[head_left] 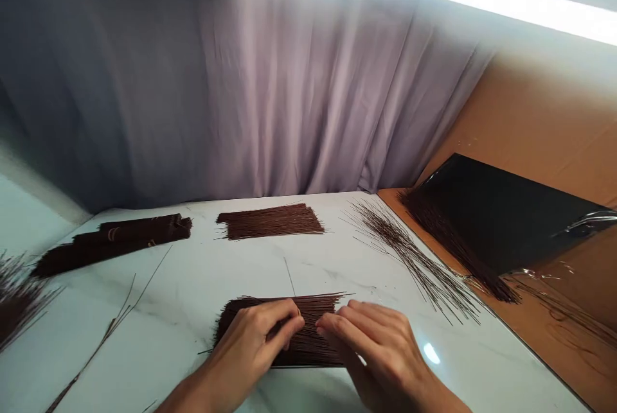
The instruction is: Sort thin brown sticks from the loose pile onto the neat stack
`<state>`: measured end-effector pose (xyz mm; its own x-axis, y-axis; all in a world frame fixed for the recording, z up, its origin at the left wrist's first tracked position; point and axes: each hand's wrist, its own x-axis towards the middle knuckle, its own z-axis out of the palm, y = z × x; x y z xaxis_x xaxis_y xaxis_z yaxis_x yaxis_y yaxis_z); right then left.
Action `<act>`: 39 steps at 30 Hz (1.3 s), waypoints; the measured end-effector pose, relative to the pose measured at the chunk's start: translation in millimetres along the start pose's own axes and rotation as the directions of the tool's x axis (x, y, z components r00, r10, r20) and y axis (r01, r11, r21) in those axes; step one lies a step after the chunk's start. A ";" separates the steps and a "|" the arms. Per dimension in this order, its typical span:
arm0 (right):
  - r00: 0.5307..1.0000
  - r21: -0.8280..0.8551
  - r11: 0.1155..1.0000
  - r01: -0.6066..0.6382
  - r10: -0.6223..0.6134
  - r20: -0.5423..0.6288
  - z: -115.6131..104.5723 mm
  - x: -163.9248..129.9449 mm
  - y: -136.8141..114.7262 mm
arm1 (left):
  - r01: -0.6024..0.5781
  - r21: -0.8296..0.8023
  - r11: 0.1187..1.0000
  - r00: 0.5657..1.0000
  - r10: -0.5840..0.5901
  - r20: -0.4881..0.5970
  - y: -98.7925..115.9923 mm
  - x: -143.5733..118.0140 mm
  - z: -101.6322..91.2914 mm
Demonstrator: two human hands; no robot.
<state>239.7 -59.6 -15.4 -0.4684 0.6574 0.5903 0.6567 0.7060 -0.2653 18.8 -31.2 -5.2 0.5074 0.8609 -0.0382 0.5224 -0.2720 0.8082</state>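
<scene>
A pile of thin dark-brown sticks (313, 349), much like incense sticks, lies crosswise on the white marbled table close to me. Over its left part, my left hand (263, 336) is closed, thumb and forefinger pinched together. My right hand (380, 342) is at the pile's right end, fingers bent and pressed together, tips pointing toward my left hand. A narrow gap separates the two sets of fingertips, with sticks showing beneath. Whatever either hand pinches is too small or hidden to make out. One loose stick (289, 275) lies just beyond the pile.
Another flat stack of sticks (272, 221) lies farther back. Banded bundles (139, 231) are at the left, and loose sticks (409, 249) fan out at the right. Beyond the table's right edge is a black sheet (501, 214) with more sticks. A curtain (308, 92) hangs behind.
</scene>
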 end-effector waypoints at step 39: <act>0.979 0.266 0.943 -0.200 0.181 0.096 23.4 -3.7 11.0 | 0.208 -0.628 0.750 0.977 -0.183 0.105 0.8 3.1 -14.1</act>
<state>234.8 -48.1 -38.4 -0.3962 0.7964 0.4570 0.5559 0.6042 -0.5709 11.2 -22.7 3.6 0.4721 0.8461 -0.2474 0.0672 0.2453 0.9671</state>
